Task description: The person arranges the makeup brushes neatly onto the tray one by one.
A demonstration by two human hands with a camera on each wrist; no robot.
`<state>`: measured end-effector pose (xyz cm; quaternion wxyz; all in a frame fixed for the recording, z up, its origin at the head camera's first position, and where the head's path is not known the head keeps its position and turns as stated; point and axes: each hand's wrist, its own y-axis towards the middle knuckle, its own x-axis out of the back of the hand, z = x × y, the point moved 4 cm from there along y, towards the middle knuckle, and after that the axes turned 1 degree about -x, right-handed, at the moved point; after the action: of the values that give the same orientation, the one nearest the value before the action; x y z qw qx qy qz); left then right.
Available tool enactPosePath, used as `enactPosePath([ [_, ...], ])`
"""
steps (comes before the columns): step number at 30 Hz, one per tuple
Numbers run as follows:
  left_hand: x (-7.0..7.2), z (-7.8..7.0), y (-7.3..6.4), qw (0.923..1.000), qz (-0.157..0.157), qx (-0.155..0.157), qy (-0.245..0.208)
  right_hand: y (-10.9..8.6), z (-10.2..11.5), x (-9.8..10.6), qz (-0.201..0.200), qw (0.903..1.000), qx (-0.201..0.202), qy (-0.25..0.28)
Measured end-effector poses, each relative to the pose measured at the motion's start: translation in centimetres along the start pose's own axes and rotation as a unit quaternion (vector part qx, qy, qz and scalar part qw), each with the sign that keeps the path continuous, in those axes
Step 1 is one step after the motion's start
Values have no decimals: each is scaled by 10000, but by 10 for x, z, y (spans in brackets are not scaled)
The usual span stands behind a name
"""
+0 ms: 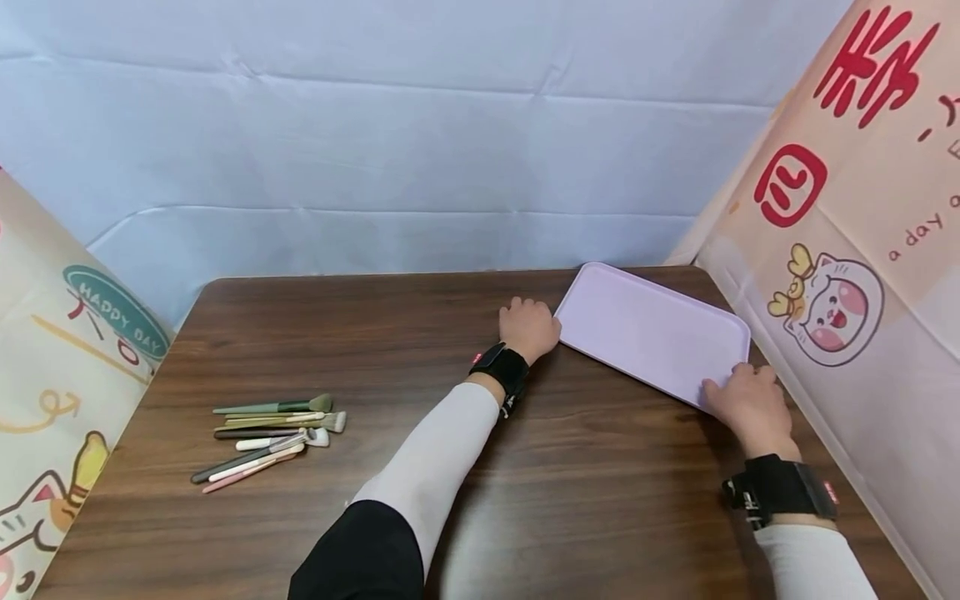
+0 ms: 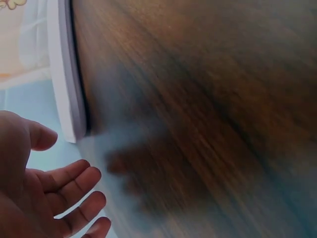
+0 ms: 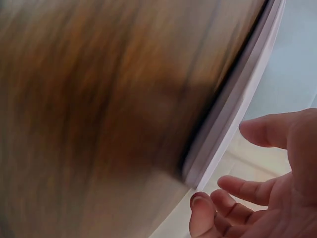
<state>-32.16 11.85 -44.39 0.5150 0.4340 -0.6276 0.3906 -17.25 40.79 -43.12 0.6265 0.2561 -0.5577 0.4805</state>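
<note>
A shallow lilac rectangular tray (image 1: pixel 652 333) lies at an angle on the far right of the table. Beside its left corner is my left hand (image 1: pixel 528 327); in the left wrist view the thumb and loosely bent fingers (image 2: pixel 74 186) stand apart from the tray's end (image 2: pixel 67 84). My right hand (image 1: pixel 750 406) is at the tray's near right corner, thumb towards the front edge. From the right wrist, the tray rim (image 3: pixel 230 106) runs close to that thumb, and the fingers are loosely spread. Contact with the rim cannot be told on either side.
Several makeup brushes (image 1: pixel 273 433) lie in a loose bunch on the left of the brown wooden table (image 1: pixel 360 333). A pale blue cloth (image 1: pixel 375 150) hangs behind, and printed cloth (image 1: pixel 840 250) borders the table's right side.
</note>
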Motion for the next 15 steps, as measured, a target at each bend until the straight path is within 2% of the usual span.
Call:
enactPosePath([
  [10, -4, -5, 9, 9996, 43, 229, 176, 7, -16, -4, 580, 9936, -932, 272],
  [15, -4, -8, 9, 9993, 72, 130, 348, 11, -16, -5, 619, 9935, -916, 272],
])
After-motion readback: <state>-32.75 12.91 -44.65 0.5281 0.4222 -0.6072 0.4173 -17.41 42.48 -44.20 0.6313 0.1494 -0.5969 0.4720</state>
